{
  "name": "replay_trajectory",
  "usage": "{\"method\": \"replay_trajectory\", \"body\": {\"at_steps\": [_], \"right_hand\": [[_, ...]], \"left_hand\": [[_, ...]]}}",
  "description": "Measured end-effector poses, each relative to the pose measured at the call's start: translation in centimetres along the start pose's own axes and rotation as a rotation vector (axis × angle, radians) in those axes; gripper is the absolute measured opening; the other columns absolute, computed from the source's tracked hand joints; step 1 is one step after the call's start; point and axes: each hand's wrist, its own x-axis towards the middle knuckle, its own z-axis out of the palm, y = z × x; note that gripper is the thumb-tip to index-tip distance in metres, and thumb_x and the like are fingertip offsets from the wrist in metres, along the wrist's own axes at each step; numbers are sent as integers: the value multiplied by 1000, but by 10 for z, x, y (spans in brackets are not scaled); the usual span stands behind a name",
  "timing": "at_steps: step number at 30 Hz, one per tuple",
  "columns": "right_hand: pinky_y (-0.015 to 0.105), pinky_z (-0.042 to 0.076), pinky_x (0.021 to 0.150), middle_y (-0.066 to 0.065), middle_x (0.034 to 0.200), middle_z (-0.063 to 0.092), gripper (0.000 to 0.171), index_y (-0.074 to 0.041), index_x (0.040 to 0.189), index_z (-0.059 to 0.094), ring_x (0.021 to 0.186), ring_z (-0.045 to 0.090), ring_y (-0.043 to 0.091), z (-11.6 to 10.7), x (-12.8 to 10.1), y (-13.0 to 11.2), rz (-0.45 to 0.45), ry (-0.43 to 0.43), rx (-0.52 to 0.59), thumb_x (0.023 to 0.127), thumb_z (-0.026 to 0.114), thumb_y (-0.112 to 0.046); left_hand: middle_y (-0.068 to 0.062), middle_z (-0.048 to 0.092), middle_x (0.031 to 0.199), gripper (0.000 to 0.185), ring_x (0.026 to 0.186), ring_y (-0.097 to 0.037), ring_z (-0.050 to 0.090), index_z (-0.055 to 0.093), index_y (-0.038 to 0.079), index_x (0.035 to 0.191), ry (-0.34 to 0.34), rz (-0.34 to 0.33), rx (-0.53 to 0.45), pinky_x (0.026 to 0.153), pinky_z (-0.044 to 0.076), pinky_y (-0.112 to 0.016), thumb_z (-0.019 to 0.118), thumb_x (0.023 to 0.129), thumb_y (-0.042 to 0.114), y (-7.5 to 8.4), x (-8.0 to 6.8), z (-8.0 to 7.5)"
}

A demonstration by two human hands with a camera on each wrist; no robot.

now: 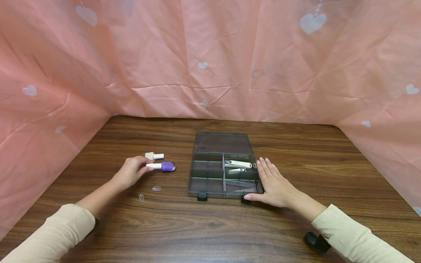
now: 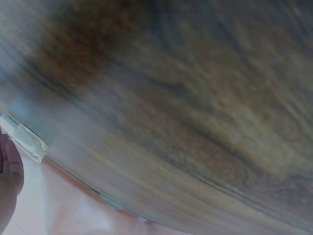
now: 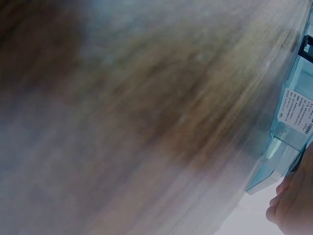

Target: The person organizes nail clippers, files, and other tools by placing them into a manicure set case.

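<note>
On the wooden table (image 1: 296, 153) the left hand (image 1: 131, 172) pinches the white cap of a purple nail polish bottle (image 1: 162, 166) between thumb and fingertips, the bottle lying on its side just left of the open grey organizer box (image 1: 210, 179); a beige nail polish bottle (image 1: 154, 156) lies just behind it, near the knuckles; two small clear nail tips (image 1: 156, 188) rest on the wood near the wrist; the right hand (image 1: 274, 182) lies flat with fingers straight and close together against the box's right wall, thumb along the front corner; two nail clippers (image 1: 237, 164) sit in the box's right compartments; pink heart-print cloth (image 1: 210, 58) hangs behind.
</note>
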Motion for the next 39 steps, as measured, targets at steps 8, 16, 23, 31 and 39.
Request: {"method": "replay_trajectory", "body": {"at_steps": [8, 16, 23, 31, 39], "right_hand": [[56, 18, 112, 34, 148, 17, 111, 16, 140, 20, 139, 14, 47, 0, 0, 0, 4, 0, 0, 76, 57, -67], [56, 19, 112, 35, 147, 18, 110, 16, 140, 20, 138, 15, 47, 1, 0, 0, 2, 0, -6, 76, 58, -66], [56, 19, 112, 35, 147, 19, 110, 16, 140, 21, 138, 15, 47, 0, 1, 0, 2, 3, -3, 76, 58, -65], [56, 19, 112, 34, 147, 18, 110, 16, 140, 20, 138, 15, 47, 1, 1, 1, 2, 3, -4, 76, 58, -66], [56, 19, 112, 34, 147, 19, 111, 16, 140, 21, 138, 15, 47, 2, 2, 1, 4, 9, -8, 75, 59, -67]], "left_hand": [[-17, 67, 84, 10, 72, -19, 57, 68, -6, 87, 39, -36, -17, 61, 49, -33, 69, 78, 0, 3, 0, 2], [-16, 68, 82, 10, 70, -17, 55, 69, -5, 85, 80, -11, -34, 58, 47, -28, 71, 76, -1, 9, 2, 0], [-18, 69, 87, 11, 74, -20, 60, 70, -4, 87, 108, -13, -70, 59, 50, -29, 71, 76, -2, 12, 6, -1], [-21, 69, 93, 13, 82, -27, 66, 69, -5, 90, 114, -45, -115, 65, 54, -33, 70, 78, 1, 17, 9, -2], [-19, 70, 87, 14, 67, -11, 56, 70, -5, 90, 126, -69, -162, 56, 48, -17, 71, 78, 1, 27, 13, -2]]}}
